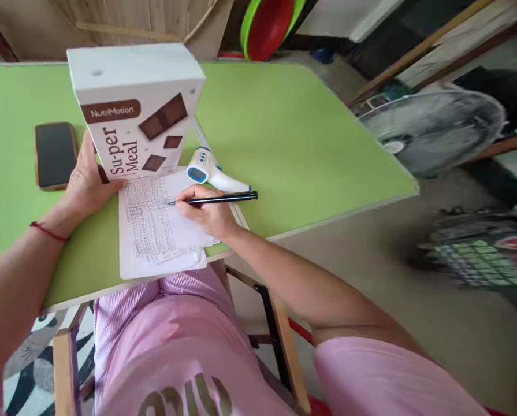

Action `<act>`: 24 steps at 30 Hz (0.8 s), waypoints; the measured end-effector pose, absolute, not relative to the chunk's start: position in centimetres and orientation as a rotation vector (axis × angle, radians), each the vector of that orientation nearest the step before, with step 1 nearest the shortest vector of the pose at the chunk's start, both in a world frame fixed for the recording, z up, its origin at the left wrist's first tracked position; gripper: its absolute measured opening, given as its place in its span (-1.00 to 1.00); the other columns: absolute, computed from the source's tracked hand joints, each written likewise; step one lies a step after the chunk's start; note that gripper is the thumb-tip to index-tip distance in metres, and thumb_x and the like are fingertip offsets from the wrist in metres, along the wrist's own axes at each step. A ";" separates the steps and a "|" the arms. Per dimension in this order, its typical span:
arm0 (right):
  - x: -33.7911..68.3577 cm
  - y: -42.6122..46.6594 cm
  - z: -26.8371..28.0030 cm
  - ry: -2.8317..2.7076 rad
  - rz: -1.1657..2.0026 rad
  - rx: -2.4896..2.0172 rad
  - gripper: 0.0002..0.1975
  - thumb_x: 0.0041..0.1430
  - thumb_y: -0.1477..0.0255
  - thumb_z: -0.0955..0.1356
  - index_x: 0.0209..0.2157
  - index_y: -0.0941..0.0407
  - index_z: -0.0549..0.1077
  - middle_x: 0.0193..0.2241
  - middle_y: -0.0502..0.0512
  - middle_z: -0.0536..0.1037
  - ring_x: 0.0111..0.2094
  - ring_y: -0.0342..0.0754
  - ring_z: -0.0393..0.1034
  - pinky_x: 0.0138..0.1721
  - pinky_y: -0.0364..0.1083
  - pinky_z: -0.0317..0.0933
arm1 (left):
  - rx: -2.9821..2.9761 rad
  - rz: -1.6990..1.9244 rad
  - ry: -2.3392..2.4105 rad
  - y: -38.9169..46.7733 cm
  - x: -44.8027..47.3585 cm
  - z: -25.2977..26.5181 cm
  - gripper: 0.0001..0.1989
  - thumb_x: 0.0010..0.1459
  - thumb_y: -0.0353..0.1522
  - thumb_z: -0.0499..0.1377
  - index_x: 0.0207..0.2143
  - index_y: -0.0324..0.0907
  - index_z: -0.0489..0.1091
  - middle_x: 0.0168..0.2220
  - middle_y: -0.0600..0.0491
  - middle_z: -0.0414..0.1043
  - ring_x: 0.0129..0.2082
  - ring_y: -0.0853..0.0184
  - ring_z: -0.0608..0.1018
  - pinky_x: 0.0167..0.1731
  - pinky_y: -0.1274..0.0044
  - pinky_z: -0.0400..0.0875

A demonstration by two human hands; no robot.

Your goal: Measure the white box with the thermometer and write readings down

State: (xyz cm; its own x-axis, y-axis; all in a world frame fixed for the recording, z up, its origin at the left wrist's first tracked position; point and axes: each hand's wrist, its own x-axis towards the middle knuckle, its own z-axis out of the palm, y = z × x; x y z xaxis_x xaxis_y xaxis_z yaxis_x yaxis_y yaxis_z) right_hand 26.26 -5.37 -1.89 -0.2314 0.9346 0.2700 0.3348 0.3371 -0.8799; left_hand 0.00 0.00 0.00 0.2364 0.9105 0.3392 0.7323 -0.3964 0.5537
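Observation:
A black pen (223, 198) is pinched in my right hand (208, 212), its tip on a sheet of paper (154, 222) covered in rows of small handwriting. More sheets and a white board (163, 268) lie under that page. My left hand (89, 170) grips the lower left edge of a white NutriMotion box (132, 124), the thumb along its bottom by the page's top edge; some of its fingers are hidden behind the box. The box stands on end behind the paper, leaning slightly. Beyond my right hand lies a white and blue infrared thermometer (212, 171).
A phone (56, 156) in a brown case lies left of my left hand on the green table (293, 133). Right of the table stands a fan (431, 130). A checked bag-like item (483, 263) is blurred on the floor. Green and red basins (269, 29) are behind the table.

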 end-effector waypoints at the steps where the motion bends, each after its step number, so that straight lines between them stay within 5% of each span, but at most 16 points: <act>1: 26.3 -5.4 -1.9 -1.763 0.881 -1.134 -0.86 0.04 0.33 0.35 -0.46 0.11 0.45 -0.60 -0.04 0.49 -0.59 -0.19 0.29 -0.57 -0.18 0.18 | 2.233 0.918 1.529 -0.1 0.0 0.0 -0.04 -0.09 -0.32 0.32 0.30 -0.30 -0.07 0.32 -0.14 0.09 0.34 -0.04 0.17 0.33 0.10 0.16; 7: 26.6 -5.5 -1.8 -1.835 0.847 -1.106 -0.85 0.09 0.32 0.34 -0.46 0.10 0.44 -0.57 -0.04 0.51 -0.56 -0.20 0.28 -0.54 -0.18 0.19 | 2.230 0.949 1.502 -0.4 0.2 0.1 -0.12 0.00 -0.15 0.32 0.29 -0.08 -0.02 0.32 -0.01 0.07 0.35 -0.06 0.16 0.33 0.01 0.12; 15: 26.6 -5.5 -2.0 -1.858 0.818 -1.092 -0.86 0.08 0.34 0.34 -0.46 0.10 0.44 -0.57 -0.04 0.51 -0.57 -0.21 0.26 -0.54 -0.18 0.18 | 2.232 0.936 1.480 -0.1 -0.1 -0.2 -0.06 -0.06 -0.26 0.33 0.30 -0.14 -0.07 0.34 -0.09 0.04 0.34 -0.08 0.16 0.33 0.02 0.14; 24: 26.8 -5.4 -2.3 -1.857 0.828 -1.106 -0.83 0.13 0.29 0.34 -0.44 0.10 0.43 -0.56 -0.04 0.50 -0.55 -0.20 0.26 -0.53 -0.17 0.18 | 2.249 0.982 1.428 0.1 -0.3 -0.5 -0.14 -0.02 -0.17 0.33 0.26 -0.04 -0.02 0.31 -0.01 0.08 0.33 -0.05 0.18 0.30 0.00 0.18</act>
